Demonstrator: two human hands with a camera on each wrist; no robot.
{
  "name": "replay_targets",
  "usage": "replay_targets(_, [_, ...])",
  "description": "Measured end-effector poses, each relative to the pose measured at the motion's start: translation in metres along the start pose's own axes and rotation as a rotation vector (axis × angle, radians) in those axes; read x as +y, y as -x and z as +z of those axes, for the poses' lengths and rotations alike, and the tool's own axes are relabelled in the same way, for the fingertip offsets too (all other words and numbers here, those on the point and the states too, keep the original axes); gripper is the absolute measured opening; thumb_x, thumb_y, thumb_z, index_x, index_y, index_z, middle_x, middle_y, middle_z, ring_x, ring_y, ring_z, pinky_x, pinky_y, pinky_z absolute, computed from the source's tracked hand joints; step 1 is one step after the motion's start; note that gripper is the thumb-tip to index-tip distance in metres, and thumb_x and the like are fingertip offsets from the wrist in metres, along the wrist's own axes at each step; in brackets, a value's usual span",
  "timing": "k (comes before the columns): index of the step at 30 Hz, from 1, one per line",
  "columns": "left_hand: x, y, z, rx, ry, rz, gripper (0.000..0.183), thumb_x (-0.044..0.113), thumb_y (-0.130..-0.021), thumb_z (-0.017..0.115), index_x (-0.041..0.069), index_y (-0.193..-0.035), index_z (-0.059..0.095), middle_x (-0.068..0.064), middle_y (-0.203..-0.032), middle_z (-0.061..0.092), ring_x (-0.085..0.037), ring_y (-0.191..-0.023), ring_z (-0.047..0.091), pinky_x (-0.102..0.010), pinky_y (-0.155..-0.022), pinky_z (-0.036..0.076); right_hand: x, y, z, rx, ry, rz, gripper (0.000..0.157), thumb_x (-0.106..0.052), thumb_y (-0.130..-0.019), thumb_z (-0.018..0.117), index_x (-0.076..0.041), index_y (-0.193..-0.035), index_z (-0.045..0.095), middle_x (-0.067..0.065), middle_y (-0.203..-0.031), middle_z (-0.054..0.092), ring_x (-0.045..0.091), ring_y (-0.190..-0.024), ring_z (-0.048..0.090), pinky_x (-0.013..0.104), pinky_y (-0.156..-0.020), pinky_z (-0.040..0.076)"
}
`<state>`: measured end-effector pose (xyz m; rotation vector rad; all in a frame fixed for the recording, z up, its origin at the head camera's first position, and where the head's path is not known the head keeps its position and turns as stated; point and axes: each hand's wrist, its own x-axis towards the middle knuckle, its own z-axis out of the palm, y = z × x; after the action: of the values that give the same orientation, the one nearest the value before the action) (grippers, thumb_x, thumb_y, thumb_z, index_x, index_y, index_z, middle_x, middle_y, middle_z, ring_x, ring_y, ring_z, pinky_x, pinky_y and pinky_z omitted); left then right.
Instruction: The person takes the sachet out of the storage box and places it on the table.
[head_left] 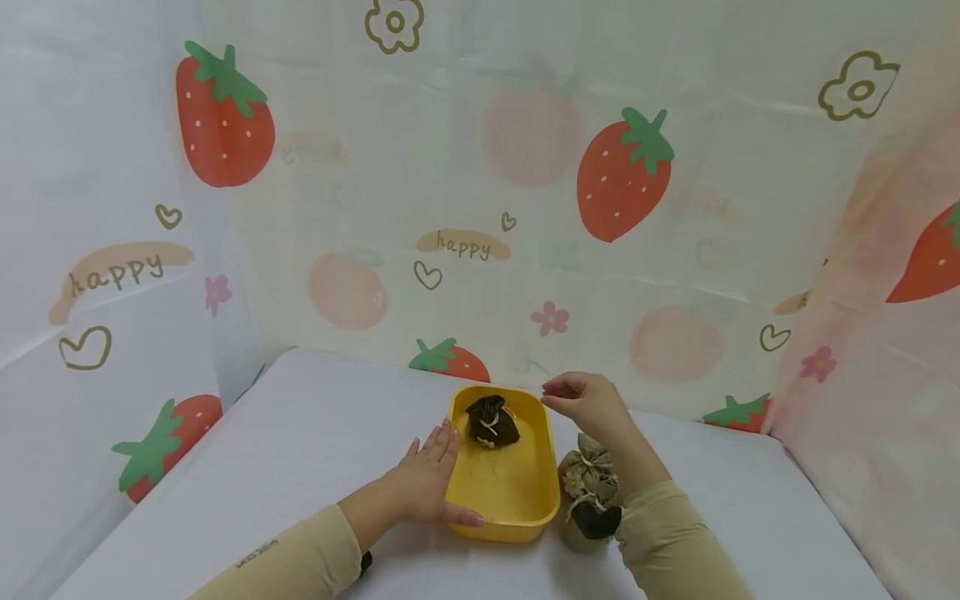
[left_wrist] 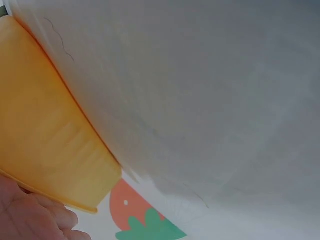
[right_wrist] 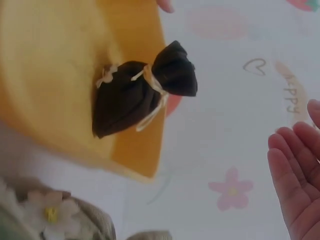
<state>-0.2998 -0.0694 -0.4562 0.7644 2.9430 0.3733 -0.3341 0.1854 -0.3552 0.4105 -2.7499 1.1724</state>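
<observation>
A yellow plastic tub (head_left: 501, 496) stands on the white tabletop. At its far end sits a dark brown cloth pouch (head_left: 492, 423), its neck tied with pale ribbon; a small flower trim (right_wrist: 107, 75) shows on it in the right wrist view. My left hand (head_left: 427, 479) lies along the tub's left side, fingers extended at the rim and thumb over the near corner. My right hand (head_left: 588, 406) is raised beside the far right corner of the tub, fingers loosely bent, nothing in them.
Right of the tub, under my right forearm, are beige cloth pouches (head_left: 591, 467) with a white flower, and a black piece (head_left: 596, 518) tied with string. Something dark (head_left: 366, 562) peeks out by my left sleeve. A strawberry-print curtain (head_left: 465, 167) closes off the back and sides.
</observation>
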Motion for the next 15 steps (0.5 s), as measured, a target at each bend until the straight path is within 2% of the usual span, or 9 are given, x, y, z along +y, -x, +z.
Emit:
replay_targets(8, [0.002, 0.002, -0.004, 0.011, 0.006, 0.014, 0.131, 0.09, -0.056, 0.038, -0.002, -0.145, 0.01, -0.021, -0.151, 0.0, -0.033, -0.139, 0.005, -0.053, -0.108, 0.012, -0.003, -0.021, 0.016, -0.023, -0.018, 0.018, 0.021, -0.024, -0.084, 0.067, -0.012, -0.102, 0.069, 0.001, -0.096, 0.068, 0.021, -0.094, 0.061, 0.041, -0.086, 0.047])
replay_targets(15, [0.004, 0.005, -0.006, 0.0, 0.027, 0.011, 0.129, 0.088, -0.059, 0.041, -0.001, -0.145, 0.01, -0.021, -0.151, 0.0, -0.033, -0.139, 0.005, -0.053, -0.108, 0.011, 0.004, -0.038, 0.028, -0.043, -0.15, 0.091, 0.024, -0.022, -0.084, 0.067, -0.012, -0.106, 0.068, 0.004, -0.102, 0.067, 0.024, -0.1, 0.058, 0.045, -0.095, 0.041])
